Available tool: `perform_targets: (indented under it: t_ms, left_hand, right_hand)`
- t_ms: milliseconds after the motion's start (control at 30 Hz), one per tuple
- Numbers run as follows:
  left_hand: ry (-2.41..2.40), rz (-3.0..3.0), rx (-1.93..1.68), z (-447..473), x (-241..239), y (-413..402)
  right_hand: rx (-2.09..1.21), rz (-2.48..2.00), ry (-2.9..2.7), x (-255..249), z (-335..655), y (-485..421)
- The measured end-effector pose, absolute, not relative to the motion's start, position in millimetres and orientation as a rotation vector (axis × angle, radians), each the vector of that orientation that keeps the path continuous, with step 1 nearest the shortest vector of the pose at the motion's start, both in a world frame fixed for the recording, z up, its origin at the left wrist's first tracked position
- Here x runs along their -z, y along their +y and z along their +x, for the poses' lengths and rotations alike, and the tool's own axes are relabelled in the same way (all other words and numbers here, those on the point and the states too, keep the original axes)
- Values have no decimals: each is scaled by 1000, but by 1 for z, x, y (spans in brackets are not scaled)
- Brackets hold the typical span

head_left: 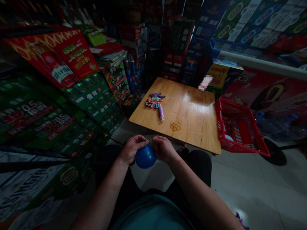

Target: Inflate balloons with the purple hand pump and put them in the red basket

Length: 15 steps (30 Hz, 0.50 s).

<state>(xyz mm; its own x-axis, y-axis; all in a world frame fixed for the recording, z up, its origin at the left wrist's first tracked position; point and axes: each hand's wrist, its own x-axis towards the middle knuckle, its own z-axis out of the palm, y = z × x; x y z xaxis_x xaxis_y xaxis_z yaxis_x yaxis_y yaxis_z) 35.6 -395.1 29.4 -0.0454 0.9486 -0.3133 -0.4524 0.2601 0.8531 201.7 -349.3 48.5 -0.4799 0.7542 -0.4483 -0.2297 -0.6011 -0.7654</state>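
A small inflated blue balloon [145, 157] hangs between my hands, above my lap, with its neck upward. My left hand [133, 147] is closed, its fingertips pinching the balloon at the neck. My right hand [163, 147] is closed too, its thumb and fingers pinched on a thin strand at the neck that looks like a rubber band; the fingers hide most of it. On the wooden table [192, 115] in front lie a pile of uninflated coloured balloons [154, 100], a purple hand pump [161, 113] and several loose yellowish rubber bands [176, 125].
A red shopping basket [242, 127] with something pale inside stands right of the table. Stacked green beer cartons [91, 99] rise on the left. More boxes [176, 60] stand behind the table. A blurred-out item [205, 82] lies at its far right corner.
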Motion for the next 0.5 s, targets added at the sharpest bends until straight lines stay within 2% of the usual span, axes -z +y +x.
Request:
perform_targets:
  t_ms: [233,500]
  left_hand:
    - [1052,447,-1309,34,-24,-393]
    - [1392,1156,-1241,51,-34,-396]
  right_hand:
    - [-2043,-1194,-1206,-45,202,-349]
    - [-2035,-1302,-1164,-34,199,-338]
